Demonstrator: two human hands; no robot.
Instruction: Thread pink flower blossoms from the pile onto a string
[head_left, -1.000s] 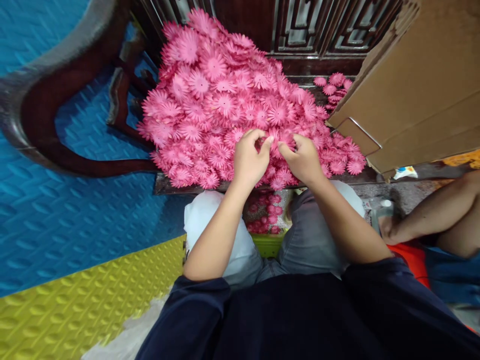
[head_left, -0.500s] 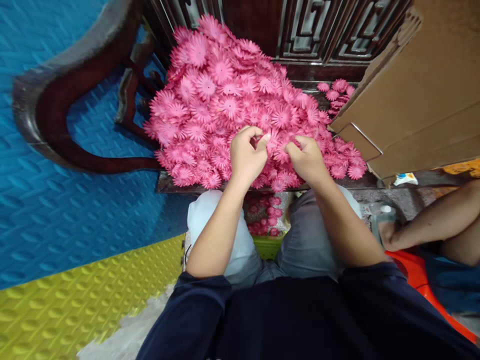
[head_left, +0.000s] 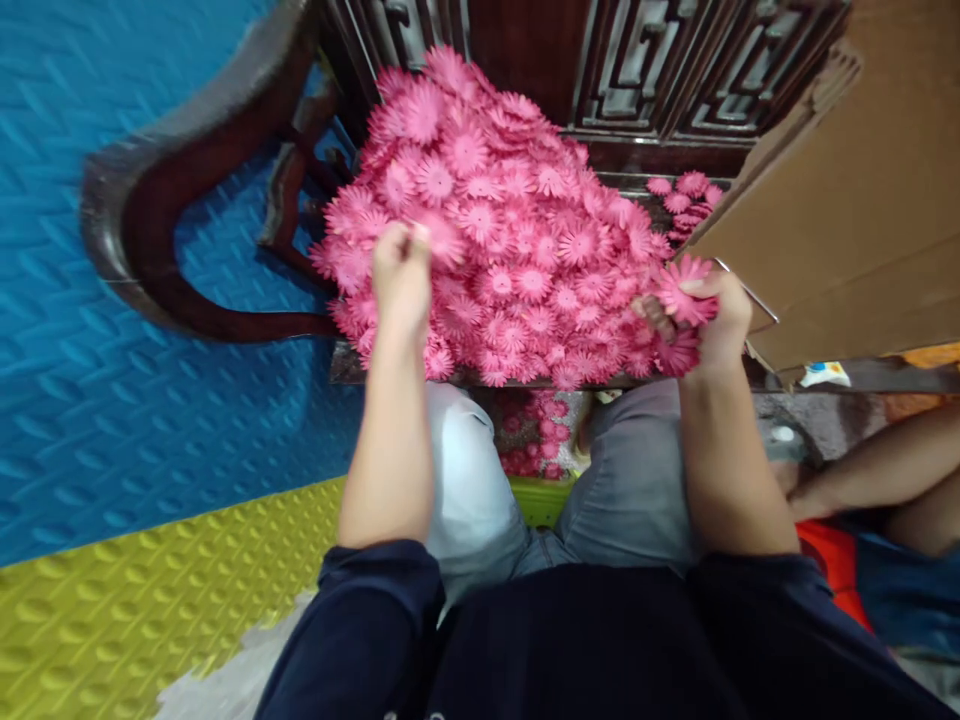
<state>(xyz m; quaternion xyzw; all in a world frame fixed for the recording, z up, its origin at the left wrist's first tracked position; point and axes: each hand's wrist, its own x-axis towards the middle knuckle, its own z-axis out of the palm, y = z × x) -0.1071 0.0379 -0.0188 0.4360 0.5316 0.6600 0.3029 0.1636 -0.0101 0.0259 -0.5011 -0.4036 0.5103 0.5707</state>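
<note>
At the right edge of the flower heap, the right hand [head_left: 716,315] is closed around a pink flower [head_left: 684,290], fingers pinched on it with the petals fanning out toward the pile. Over on the other side, the left hand [head_left: 401,275] is curled almost into a fist at the upper left part of the heap; it looks pinched on a bit of pink, but it's too blurry there to tell what exactly it has. The two hands are well apart, one on each flank of the pile of pink flowers [head_left: 517,230], which is a big mound sitting on the dark wooden surface [head_left: 345,368], right up against a carved dark wood panel [head_left: 637,70]. A few loose flowers lie just beside a big cardboard box [head_left: 847,220] on the right. Down between the knees there's a green basket [head_left: 536,495] with more pink flowers above it. Blue floor mat [head_left: 112,400] on the left, yellow mat [head_left: 150,590] nearer. Another person's arm [head_left: 870,470] shows at the far right.
</note>
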